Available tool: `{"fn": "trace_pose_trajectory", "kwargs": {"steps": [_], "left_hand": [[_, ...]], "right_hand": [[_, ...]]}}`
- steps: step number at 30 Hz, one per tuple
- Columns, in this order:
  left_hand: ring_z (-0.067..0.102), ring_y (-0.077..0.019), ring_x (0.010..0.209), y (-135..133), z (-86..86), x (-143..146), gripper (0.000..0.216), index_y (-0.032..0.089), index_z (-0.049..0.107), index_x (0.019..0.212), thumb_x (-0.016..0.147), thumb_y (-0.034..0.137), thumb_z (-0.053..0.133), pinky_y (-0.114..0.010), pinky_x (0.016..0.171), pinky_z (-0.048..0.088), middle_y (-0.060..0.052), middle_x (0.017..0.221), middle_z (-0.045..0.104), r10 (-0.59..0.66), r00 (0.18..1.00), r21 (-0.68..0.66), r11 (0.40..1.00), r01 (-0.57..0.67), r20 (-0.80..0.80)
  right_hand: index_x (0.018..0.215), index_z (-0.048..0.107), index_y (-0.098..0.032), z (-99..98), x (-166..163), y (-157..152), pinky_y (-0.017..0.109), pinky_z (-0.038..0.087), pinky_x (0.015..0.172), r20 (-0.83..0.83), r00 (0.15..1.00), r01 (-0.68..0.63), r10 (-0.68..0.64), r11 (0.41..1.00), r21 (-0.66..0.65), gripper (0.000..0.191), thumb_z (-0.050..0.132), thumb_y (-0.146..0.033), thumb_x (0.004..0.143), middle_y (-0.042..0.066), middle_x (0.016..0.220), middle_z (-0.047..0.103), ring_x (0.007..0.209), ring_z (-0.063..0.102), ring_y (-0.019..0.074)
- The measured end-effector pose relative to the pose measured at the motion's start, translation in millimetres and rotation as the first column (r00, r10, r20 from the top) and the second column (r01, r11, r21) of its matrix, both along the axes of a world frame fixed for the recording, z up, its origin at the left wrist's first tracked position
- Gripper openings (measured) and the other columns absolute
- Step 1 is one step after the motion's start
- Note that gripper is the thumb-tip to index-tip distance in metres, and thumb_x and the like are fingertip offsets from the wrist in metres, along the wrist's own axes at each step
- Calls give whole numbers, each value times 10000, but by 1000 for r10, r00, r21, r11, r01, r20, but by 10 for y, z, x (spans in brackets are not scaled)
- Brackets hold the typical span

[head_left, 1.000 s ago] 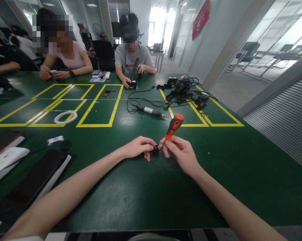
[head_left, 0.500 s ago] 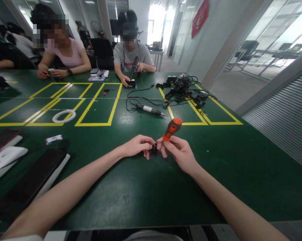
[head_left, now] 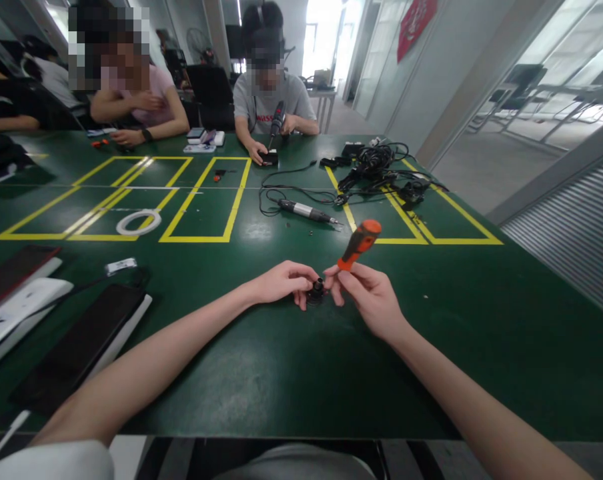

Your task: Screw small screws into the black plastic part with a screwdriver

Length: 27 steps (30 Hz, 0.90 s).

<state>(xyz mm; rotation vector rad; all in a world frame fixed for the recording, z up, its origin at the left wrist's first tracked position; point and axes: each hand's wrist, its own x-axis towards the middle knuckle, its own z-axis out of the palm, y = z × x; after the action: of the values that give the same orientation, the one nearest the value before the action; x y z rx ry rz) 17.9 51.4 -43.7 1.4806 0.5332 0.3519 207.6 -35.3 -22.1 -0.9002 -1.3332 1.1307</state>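
Seen from the small dark part between the person's hands, a red-edged slab (head_left: pixel 19 275) lies far off toward nine o'clock, cut off by the frame's left edge. Nearer, also toward nine, is a black-faced slab (head_left: pixel 89 333). A white ring (head_left: pixel 137 214) lies flat toward ten o'clock. The left hand (head_left: pixel 284 283), at nine, has thumb and forefinger pinching the small dark part (head_left: pixel 318 288) on the green table (head_left: pixel 261 373); those fingers hide its left side, and its base blurs into the tabletop. A corded pen-shaped tool (head_left: pixel 304 211) lies near twelve o'clock. The orange-and-black screwdriver (head_left: pixel 360 244) leans its handle between one and two; its shaft and tip cannot be made out among the fingers. The right hand (head_left: pixel 374 297), at three, pinches it low on the handle. Toward one o'clock, tangled black cables (head_left: pixel 374 162) obscure one another.
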Motion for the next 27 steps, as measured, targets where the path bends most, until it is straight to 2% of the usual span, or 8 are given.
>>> {"fn": "trace_pose_trajectory", "kwargs": {"steps": [3, 9, 13, 17, 19, 23, 27], "left_hand": [[699, -117, 550, -1, 4, 3, 145, 116, 674, 905, 811, 182, 586, -201, 561, 522, -8, 728, 702, -3, 1000, -5, 1000, 3, 1], [697, -112, 554, 9, -18, 3, 152, 119, 677, 929, 817, 176, 592, -194, 558, 514, 1, 722, 697, -5, 1000, -15, 1000, 5, 9], [692, -112, 543, 10, -27, 3, 156, 123, 673, 929, 809, 175, 589, -193, 546, 511, 6, 708, 692, -12, 999, -13, 1000, 12, 30], [697, -117, 549, 12, -33, 7, 147, 123, 670, 915, 809, 186, 589, -200, 554, 518, -2, 721, 694, -11, 1000, -9, 1000, 11, 24], [698, -115, 556, 13, -34, 9, 149, 121, 675, 918, 817, 189, 589, -201, 564, 521, -9, 738, 702, -12, 1000, -3, 1000, 12, 14], [696, -111, 552, 8, -20, 9, 145, 124, 674, 924, 823, 184, 590, -195, 564, 519, -1, 722, 698, -6, 1000, -5, 1000, 6, 2], [691, -112, 545, 3, 0, 3, 131, 128, 668, 909, 820, 186, 591, -191, 558, 517, 7, 682, 690, -6, 1000, -7, 1000, 6, -4]], "right_hand": [[1012, 692, -217, -30, -1, -8, 275, 487, 540, -67, 997, -40, 39, 999, -15, 313, 775, -489, 880, 9, 752, 708, 538, 576, 117], [787, 667, -199, -14, 26, -14, 286, 487, 542, 29, 999, 16, -16, 1000, -8, 331, 814, -492, 839, 28, 720, 702, 543, 554, 124], [826, 720, -199, -2, 30, -7, 306, 487, 562, 60, 998, 23, -24, 1000, 7, 329, 763, -521, 879, 15, 698, 660, 538, 539, 127], [951, 709, -213, -24, 11, -18, 297, 494, 545, -24, 1000, -5, 5, 1000, -2, 350, 795, -534, 843, 21, 755, 715, 539, 574, 133], [924, 688, -216, -29, 5, -23, 289, 494, 534, -22, 1000, 16, -17, 1000, -7, 356, 826, -525, 813, 18, 721, 718, 546, 587, 141], [794, 691, -206, -5, 11, -12, 302, 503, 542, 71, 996, 61, -60, 998, -5, 364, 785, -554, 844, 35, 698, 718, 542, 566, 140], [849, 719, -198, 12, 9, 2, 305, 494, 538, 38, 999, 28, -28, 1000, -8, 387, 736, -584, 878, 39, 735, 719, 526, 558, 130]]}}
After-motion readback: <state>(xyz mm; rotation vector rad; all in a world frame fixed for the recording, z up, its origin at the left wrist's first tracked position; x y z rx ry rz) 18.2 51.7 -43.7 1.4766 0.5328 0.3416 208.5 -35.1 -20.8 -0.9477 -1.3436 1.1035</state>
